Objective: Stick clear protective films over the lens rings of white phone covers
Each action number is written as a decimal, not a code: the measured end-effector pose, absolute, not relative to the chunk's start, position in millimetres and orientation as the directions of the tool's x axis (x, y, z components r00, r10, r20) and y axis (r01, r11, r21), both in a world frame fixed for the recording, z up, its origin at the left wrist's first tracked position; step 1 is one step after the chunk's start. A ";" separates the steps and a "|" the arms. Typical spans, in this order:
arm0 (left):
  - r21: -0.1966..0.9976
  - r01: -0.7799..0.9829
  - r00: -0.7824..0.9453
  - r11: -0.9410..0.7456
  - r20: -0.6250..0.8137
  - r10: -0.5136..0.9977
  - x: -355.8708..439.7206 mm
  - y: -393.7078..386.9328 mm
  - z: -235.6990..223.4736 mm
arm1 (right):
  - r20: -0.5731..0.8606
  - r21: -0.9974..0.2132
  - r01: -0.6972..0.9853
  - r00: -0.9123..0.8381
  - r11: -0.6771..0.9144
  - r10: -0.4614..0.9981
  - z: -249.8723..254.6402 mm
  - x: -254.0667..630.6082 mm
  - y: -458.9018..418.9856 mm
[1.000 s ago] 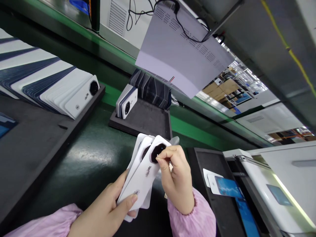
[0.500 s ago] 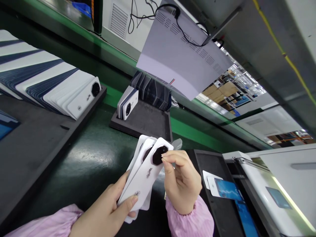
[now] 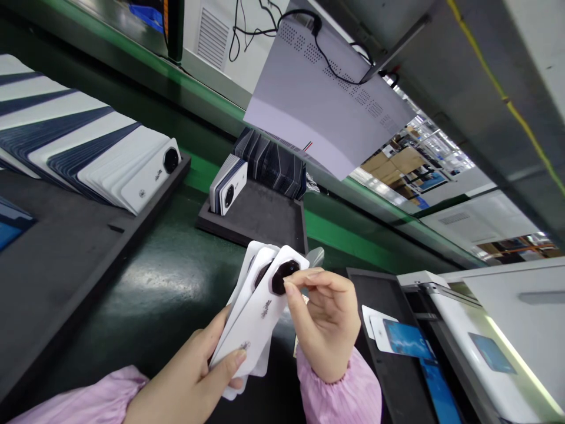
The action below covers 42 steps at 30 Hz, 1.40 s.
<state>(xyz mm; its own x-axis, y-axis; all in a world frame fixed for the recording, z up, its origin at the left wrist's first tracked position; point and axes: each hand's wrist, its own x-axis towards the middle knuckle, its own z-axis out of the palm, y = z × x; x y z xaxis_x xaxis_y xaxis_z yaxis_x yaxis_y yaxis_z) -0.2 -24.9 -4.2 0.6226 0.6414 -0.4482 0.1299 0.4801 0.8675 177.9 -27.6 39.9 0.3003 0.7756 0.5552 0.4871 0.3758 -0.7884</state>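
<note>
My left hand [image 3: 194, 377] grips a fanned stack of white phone back covers [image 3: 253, 318], thumb across the front one. The top cover has a black octagonal camera window [image 3: 285, 277] near its upper end. My right hand [image 3: 324, 324] is closed in a pinch, thumb and forefinger at the right edge of that black window; a small clear film tab [image 3: 315, 256] shows just above the fingers. Both wrists wear pink sleeves.
A dark foam tray [image 3: 260, 221] behind holds upright covers [image 3: 227, 188]. A long tray [image 3: 88, 235] at left carries a leaning row of white and dark covers. At right, another tray [image 3: 375, 330] holds covers with blue film [image 3: 401, 338], beside a white machine [image 3: 485, 330]. A grey perforated panel [image 3: 318, 100] hangs overhead.
My right hand's fingers have shifted slightly at the edge of the camera window, lifting a little and to the right; the stack in my left hand stays put.
</note>
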 end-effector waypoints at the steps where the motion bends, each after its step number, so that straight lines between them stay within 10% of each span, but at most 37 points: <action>1: 0.867 0.133 0.623 0.481 -0.450 0.639 -0.2 -25.1 -4.5 | 0.561 -0.781 0.496 0.291 0.379 0.775 39.4 178.9 -27.6; 42: 0.862 0.099 0.640 0.497 -0.438 0.631 0.3 -23.4 -3.1 | 0.359 -0.918 0.288 0.310 0.273 0.880 42.9 181.0 -29.9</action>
<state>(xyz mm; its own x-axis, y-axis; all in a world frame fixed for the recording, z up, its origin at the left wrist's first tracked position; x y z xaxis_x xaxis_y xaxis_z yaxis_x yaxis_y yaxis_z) 0.3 -23.4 -3.1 0.6402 0.6311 -0.4380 0.0994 0.4974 0.8618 181.0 -29.9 42.9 0.3100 0.8802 0.3592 0.2875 0.2734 -0.9179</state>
